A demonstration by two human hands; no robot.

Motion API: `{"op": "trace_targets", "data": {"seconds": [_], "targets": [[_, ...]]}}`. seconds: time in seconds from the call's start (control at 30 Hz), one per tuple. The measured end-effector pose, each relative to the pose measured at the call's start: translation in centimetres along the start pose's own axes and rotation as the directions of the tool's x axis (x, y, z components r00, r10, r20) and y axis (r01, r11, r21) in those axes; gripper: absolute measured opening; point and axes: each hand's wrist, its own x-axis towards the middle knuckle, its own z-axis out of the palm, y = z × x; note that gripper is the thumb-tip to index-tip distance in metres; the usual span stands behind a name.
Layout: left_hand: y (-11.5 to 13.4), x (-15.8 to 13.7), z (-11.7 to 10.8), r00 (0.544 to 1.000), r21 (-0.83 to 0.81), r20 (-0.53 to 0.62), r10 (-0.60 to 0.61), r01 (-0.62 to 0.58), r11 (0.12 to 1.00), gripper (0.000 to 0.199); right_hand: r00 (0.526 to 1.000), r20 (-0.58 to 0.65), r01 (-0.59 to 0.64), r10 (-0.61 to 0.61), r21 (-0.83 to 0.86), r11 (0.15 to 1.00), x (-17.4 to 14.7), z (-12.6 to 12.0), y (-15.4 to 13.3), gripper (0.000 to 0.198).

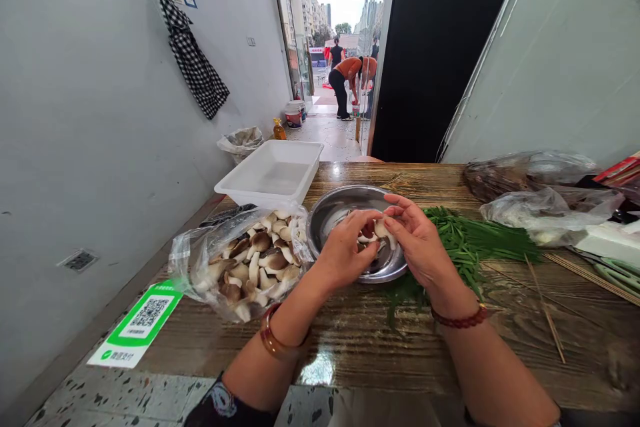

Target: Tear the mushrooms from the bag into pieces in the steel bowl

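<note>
Over a steel bowl, my right hand pinches a pale oyster mushroom between thumb and fingers. My left hand is curled against the same mushroom, its fingertips meeting it from the left; part of its grip is hidden. Mushroom pieces lie in the bowl below, mostly covered by my hands. Left of the bowl, an open clear plastic bag holds many whole oyster mushrooms with brown caps and white stems.
Behind the bag stands a white plastic tub. Green chives lie right of the bowl, near thin wooden skewers, green-handled scissors and plastic bags. A QR-code card is at the table's left edge. A person bends by the doorway.
</note>
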Motion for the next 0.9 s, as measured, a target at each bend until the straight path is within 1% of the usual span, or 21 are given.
{"op": "trace_targets", "data": {"seconds": [0.07,0.13,0.2,0.23,0.33,0.4,0.5,0.57,0.67,0.77,0.9], "targets": [[0.2,0.0,-0.1,1.000,0.001,0.002,0.006,-0.006,1.000,0.042,1.000,-0.015,-0.006,0.005,-0.015,1.000,0.0,0.1,-0.1,0.044],[0.5,0.1,-0.3,0.999,-0.003,-0.036,-0.018,0.018,1.000,0.029,1.000,-0.003,-0.027,0.027,-0.037,0.999,-0.1,0.1,-0.1,0.041],[0.7,0.3,-0.6,0.989,-0.036,-0.103,-0.103,0.099,0.994,0.012,0.998,0.024,-0.061,0.063,-0.040,0.997,-0.1,0.1,-0.2,0.037],[0.8,0.3,-0.8,0.977,-0.073,-0.131,-0.168,0.160,0.984,0.008,0.996,0.041,-0.075,0.077,-0.036,0.996,-0.1,0.1,-0.2,0.036],[0.8,0.5,-1.3,0.918,-0.210,-0.166,-0.361,0.325,0.922,0.017,0.996,0.076,-0.050,0.055,-0.069,0.996,-0.2,0.0,-0.3,0.034],[0.7,0.5,-1.5,0.894,-0.275,-0.148,-0.422,0.373,0.886,0.021,0.997,0.076,0.005,0.005,-0.134,0.991,-0.3,0.0,-0.2,0.032],[0.8,0.4,-1.4,0.899,-0.288,-0.103,-0.425,0.382,0.878,0.021,0.997,0.027,0.074,-0.070,-0.217,0.973,-0.4,0.2,0.0,0.029],[1.0,0.4,-1.2,0.916,-0.239,-0.094,-0.390,0.359,0.902,0.019,0.994,-0.004,0.102,-0.106,-0.258,0.961,-0.4,0.3,0.1,0.026],[1.1,0.4,-1.0,0.936,-0.141,-0.126,-0.330,0.312,0.940,0.013,0.988,-0.031,0.130,-0.150,-0.353,0.927,-0.5,0.5,0.0,0.021],[1.0,0.4,-0.8,0.933,-0.103,-0.172,-0.316,0.302,0.948,0.004,0.981,-0.029,0.157,-0.191,-0.458,0.875,-0.7,0.8,-0.3,0.016],[0.9,0.4,-0.6,0.930,-0.104,-0.176,-0.324,0.310,0.945,0.003,0.970,0.023,0.212,-0.240,-0.560,0.801,-0.9,1.2,-0.8,0.015]]}}
